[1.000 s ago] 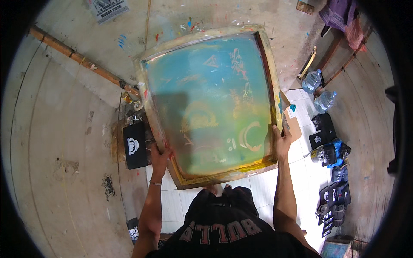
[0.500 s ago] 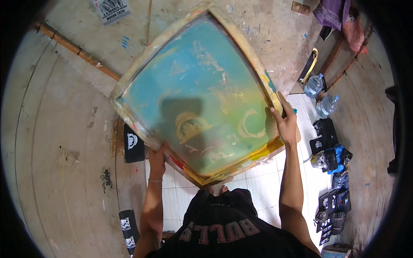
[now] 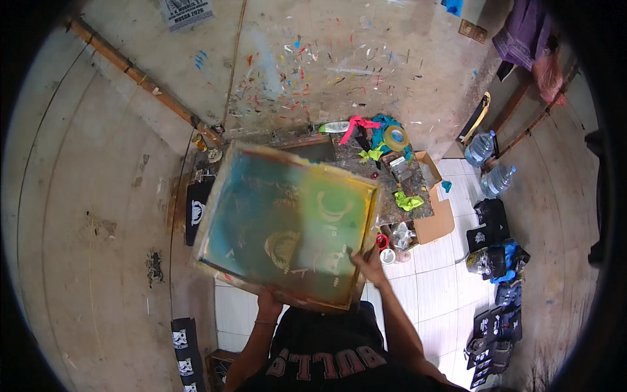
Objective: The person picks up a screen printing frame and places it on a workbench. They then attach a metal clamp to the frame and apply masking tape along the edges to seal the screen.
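Left hand (image 3: 269, 303): set against the near rim of the framed screen (image 3: 281, 219); fingers hidden under the frame, so how far they are closed cannot be told.
Right hand (image 3: 371, 268): gripping the right rim near its near corner, thumb over the face, other fingers out of sight.
Screen face: blue-green on the left, yellow-green on the right, with pale marks.
Bench (image 3: 386, 208): beyond and right of the screen, partly covered by it; top speckled with paint; carries a lime cloth (image 3: 409, 201), a tape roll (image 3: 387, 139), a teal cloth (image 3: 385, 123) and a pink cloth (image 3: 356, 125).
Cardboard box (image 3: 435, 222): just right of the bench, flaps open.
Floor (image 3: 428, 291): pale tile; two clear bottles (image 3: 480, 149) stand on the far right.
Far wall (image 3: 339, 72): marked with many colored paint dabs.
Screen position: held in front of the body, tilted, between and beyond the hands.
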The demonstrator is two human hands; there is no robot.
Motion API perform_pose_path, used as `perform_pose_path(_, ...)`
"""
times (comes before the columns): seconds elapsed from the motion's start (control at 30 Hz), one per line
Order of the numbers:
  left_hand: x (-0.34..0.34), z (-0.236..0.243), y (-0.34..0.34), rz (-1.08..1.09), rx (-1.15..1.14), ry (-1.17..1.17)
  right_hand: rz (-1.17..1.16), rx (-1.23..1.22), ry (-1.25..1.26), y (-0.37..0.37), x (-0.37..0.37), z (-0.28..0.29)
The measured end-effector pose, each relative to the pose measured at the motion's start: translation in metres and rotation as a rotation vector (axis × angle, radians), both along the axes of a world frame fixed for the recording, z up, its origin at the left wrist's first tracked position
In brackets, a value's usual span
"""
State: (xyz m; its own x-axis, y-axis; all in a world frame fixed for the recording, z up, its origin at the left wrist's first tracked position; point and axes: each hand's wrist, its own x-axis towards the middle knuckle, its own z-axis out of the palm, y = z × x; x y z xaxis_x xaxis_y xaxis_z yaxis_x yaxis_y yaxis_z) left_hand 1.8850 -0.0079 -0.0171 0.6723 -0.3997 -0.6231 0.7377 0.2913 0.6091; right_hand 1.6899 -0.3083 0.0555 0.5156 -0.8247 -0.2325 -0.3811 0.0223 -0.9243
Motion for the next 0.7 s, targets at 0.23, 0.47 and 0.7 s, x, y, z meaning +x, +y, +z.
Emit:
perform_pose_path(0.23,-0.037,0.024,0.008,-0.755,0.716,-0.758,-0.193,-0.072,0.278,0.021,0.013,-0.05)
perform_pose_path(0.47,-0.013,-0.063,-0.033,-0.137,-0.14,0.01,-0.075,-0.265,0.324,-0.029,0.055,-0.045)
perform_pose_path(0.7,0.041,-0.073,-0.088,-0.052,-0.086,0.471,-0.022,-0.357,0.336,-0.083,0.118,-0.053)
